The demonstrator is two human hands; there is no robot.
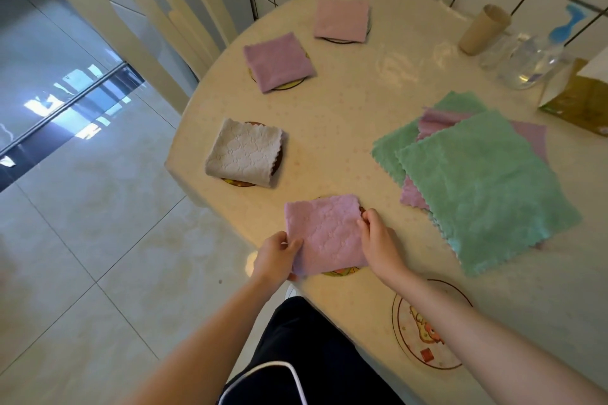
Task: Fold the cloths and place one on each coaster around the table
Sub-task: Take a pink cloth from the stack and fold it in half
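Note:
A folded pink cloth (325,233) lies over a coaster (342,271) at the table's near edge. My left hand (275,256) pinches its left edge and my right hand (378,240) grips its right edge. Three more folded cloths sit on coasters: a grey one (245,153), a purple one (278,61) and a pink one (341,19). A bare coaster (424,325) with a cartoon print lies near my right forearm. A pile of unfolded green cloths (483,187) and pink ones lies at the right.
The round cream table (345,115) stands against a tiled wall. At the back right are a cardboard tube (483,29), a clear spray bottle (529,59) and a box (579,95). A cream chair (158,16) stands at the left over a tiled floor.

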